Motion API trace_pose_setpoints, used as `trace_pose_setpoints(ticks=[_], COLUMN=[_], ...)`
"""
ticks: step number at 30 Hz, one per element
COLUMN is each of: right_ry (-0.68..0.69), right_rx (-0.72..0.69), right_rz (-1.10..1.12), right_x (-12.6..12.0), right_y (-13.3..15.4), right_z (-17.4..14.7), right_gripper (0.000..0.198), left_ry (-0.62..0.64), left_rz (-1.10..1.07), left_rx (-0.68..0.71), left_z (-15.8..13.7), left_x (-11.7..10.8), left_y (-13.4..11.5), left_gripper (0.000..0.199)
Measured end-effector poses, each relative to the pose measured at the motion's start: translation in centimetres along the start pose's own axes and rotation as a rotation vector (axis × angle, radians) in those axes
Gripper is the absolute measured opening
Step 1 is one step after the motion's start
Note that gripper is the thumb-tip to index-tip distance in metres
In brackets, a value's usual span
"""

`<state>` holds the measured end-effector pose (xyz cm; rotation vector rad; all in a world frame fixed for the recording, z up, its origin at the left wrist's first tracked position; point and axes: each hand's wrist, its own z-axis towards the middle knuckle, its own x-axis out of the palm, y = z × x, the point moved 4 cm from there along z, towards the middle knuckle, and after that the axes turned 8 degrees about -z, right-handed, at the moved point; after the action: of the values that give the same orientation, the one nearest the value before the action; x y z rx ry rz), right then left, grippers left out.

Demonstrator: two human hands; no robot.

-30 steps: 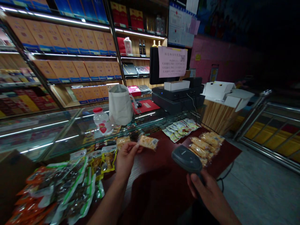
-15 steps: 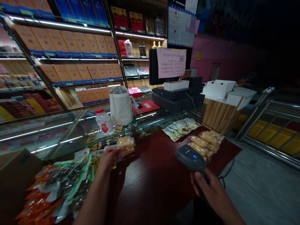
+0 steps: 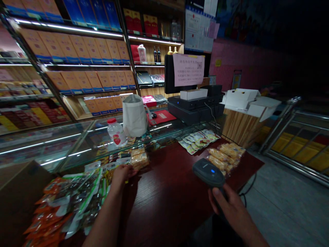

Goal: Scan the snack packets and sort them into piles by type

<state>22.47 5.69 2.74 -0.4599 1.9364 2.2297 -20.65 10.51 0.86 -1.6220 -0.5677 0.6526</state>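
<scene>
My right hand [image 3: 228, 202] is wrapped round the handle of a dark grey barcode scanner [image 3: 208, 171] with a lit blue spot on top. Its head hangs over the dark red tabletop, just in front of clear-wrapped rolls of light brown snacks [image 3: 223, 158]. On the left, my left hand [image 3: 123, 174] has its fingers curled at the edge of a row of snack packets; a small yellow corner [image 3: 126, 181] shows below the fingers, and most of that packet is hidden. Beside the fingertips lies a clear-wrapped pack of pale yellow snacks [image 3: 139, 158].
Orange and green-edged snack packets [image 3: 74, 195] are heaped left, beside a cardboard box [image 3: 20, 195]. Yellow-green sachets [image 3: 197, 141] lie at the table's back. On the glass counter stand a red-capped bottle [image 3: 116, 132], a white bag [image 3: 134, 116] and a monitor [image 3: 169, 73].
My view has shifted slightly, so things at left appear a little further right. The left hand sits slightly lower and closer in over the packets. My right hand and the scanner have hardly moved.
</scene>
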Motion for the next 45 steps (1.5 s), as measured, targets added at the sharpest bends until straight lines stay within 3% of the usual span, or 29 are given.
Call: trace_pose_setpoints(ticks=[5,9,11,13,15,21,24,27,30,32,36,38,42,45], right_ry=[0.005,-0.028,-0.049,-0.059,-0.064,-0.047,-0.043,-0.15,-0.247,-0.295,-0.358,-0.357,-0.318,-0.318], right_rx=[-0.02,0.007,0.011,0.005,0.01,0.009,0.017,0.024,0.017,-0.001,-0.021,-0.021,-0.015,0.004], right_rz=[-0.005,0.022,0.031,0.043,0.06,0.079,0.09,0.126,0.185,0.238,0.333,0.347,0.327,0.334], right_x=[-0.2,-0.6,-0.8,-1.1,-1.3,-2.3,-3.1,-4.4,-5.8,-6.6,-7.6,-7.7,-7.7,-7.7], right_y=[-0.1,-0.5,-0.7,-0.8,-0.8,-1.6,-2.3,-2.5,-2.0,-1.7,-1.6,-1.9,-2.8,-3.4], right_z=[-0.1,-0.3,-0.4,-0.4,-0.4,-0.4,-0.3,-0.1,0.1,0.2,0.3,0.3,0.1,0.3], right_gripper=[0.054,0.053,0.053,0.052,0.053,0.054,0.055,0.052,0.049,0.049,0.047,0.046,0.048,0.048], left_ry=[-0.043,-0.142,-0.068,0.091,0.188,0.156,0.202,0.385,0.645,0.744,0.753,0.742,0.703,0.668], left_rz=[0.245,0.472,0.655,0.785,0.806,0.786,0.739,0.607,0.498,0.471,0.497,0.555,0.632,0.539], left_rx=[0.007,0.231,0.381,0.45,0.445,0.473,0.514,0.58,0.621,0.669,0.731,0.73,0.784,0.837], left_z=[0.1,-0.7,-1.4,-2.1,-2.5,-2.9,-3.8,-6.5,-10.6,-13.3,-16.5,-17.1,-17.9,-18.5], left_x=[-0.7,-1.0,0.1,1.9,3.2,3.9,4.8,7.9,13.0,16.6,22.8,25.1,27.9,28.0], left_y=[-0.9,-3.2,-4.0,-3.9,-3.3,-2.9,-3.3,-2.9,-0.9,0.6,2.0,1.9,1.0,0.6], left_gripper=[0.017,0.007,0.01,0.016,0.021,0.028,0.025,0.024,0.026,0.036,0.09,0.102,0.093,0.082])
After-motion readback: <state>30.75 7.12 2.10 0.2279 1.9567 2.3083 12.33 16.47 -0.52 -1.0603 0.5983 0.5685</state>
